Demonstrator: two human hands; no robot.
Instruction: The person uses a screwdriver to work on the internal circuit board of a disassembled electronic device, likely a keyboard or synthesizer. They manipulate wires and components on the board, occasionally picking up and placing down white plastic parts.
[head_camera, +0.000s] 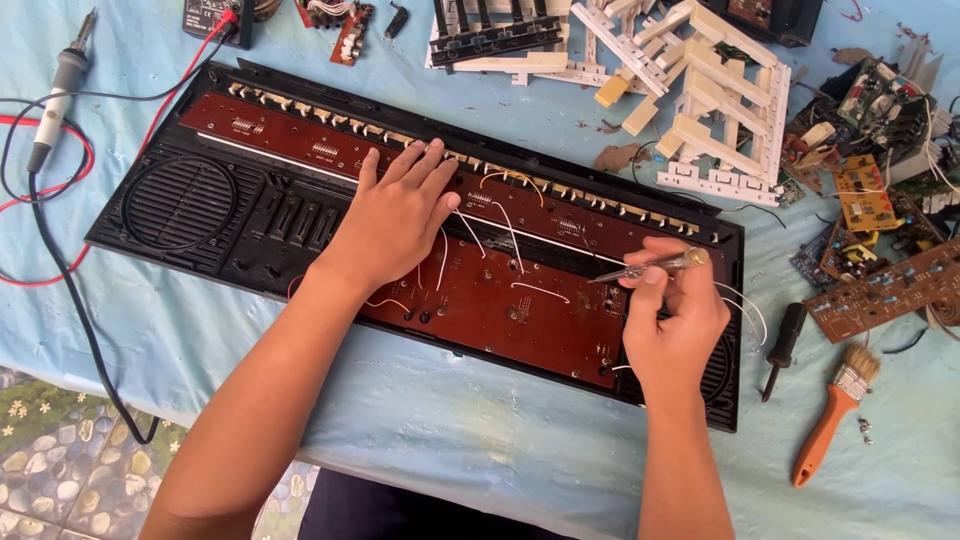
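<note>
- Blue counter (480, 440) holds an opened black keyboard (200, 210) across its middle.
- Left hand (395, 220) lies flat and open on the brown board (500, 310).
- Right hand (675, 320) grips a clear screwdriver (650, 267).

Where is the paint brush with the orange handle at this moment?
In the head view, the orange-handled brush lies on the blue cloth at the right, just beyond the right hand and beside a black screwdriver.

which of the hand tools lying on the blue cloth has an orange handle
The paintbrush at the right edge of the table: orange handle, pale bristles. The small screwdriver beside it is black, and the soldering iron at far left is grey and white.
</note>
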